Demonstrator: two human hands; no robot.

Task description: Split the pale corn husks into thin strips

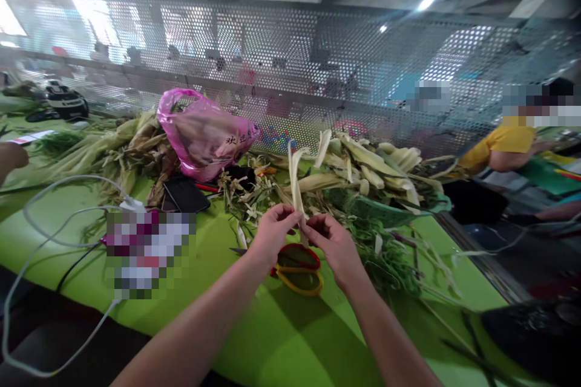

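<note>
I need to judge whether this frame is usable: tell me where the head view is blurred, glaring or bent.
Head view: bright glare at the top left behind the perforated screen; the screen and the straight table edge bow from wide-angle distortion; the background is smeared and soft. Both hands, left hand and right hand, pinching a pale husk strip, are reasonably sharp; several patches are pixelated.

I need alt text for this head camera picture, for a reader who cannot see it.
Two bare hands, left hand and right hand, pinch a pale corn husk strip upright between them above a green table. Scissors with red and yellow handles lie just below, and corn husks and a pink plastic bag sit behind.
</note>
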